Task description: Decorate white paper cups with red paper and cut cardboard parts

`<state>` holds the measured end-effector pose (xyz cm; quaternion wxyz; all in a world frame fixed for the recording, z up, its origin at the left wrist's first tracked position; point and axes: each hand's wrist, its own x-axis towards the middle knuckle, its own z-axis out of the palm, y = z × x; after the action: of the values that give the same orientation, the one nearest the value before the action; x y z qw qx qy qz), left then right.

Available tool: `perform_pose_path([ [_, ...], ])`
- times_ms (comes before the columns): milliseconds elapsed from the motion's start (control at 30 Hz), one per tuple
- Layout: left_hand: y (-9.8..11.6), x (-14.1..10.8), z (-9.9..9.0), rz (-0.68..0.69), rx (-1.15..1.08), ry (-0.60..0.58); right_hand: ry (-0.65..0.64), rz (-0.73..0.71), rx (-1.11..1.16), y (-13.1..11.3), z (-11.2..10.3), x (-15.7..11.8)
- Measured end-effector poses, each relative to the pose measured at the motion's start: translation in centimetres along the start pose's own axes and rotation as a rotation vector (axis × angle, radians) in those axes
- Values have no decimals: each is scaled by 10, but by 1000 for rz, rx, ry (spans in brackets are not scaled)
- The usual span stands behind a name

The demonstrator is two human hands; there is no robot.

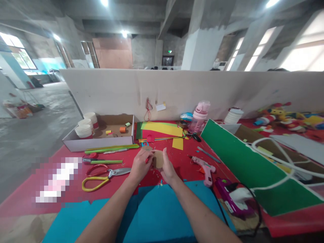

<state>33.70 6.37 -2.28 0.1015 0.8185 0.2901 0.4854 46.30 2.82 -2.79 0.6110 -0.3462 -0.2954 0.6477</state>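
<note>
Grip: over the red table cover [181,168], your right hand [168,169] is half-curled, thumb up, round the right side of the tan card piece [159,161], while your left hand [141,164] pinches its left edge; the red bit [147,160] at those fingers is too small to name. Brace with the right, keep left moves small, don't bend the card.

The surface [186,167] before me is covered in red, with a blue sheet [152,212] along my edge; scissors [110,173], green strips [112,148] and a white-sided box [113,142] sit to my left, a pink glue gun [207,168] and a green-sided box [235,165] to my right.
</note>
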Motion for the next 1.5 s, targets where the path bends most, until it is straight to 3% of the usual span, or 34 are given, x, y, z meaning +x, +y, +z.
perform_pose_path([
  [167, -3, -2, 0, -19, -57, 13, -27, -18, -12, -1, 0, 0],
  [500, 6, -1, 3, 76, -13, -8, 30, -60, -165, 5, -5, 3],
  [833, 10, 0, 3, 129, 84, -115, 57, -70, -213, 14, -11, 6],
  [1200, 15, -1, 0, -31, -92, -88, 54, -137, -110, 2, -7, 5],
  [1500, 5, 3, -12, -291, -163, 96, -101, -86, 18, -18, 3, -9],
])
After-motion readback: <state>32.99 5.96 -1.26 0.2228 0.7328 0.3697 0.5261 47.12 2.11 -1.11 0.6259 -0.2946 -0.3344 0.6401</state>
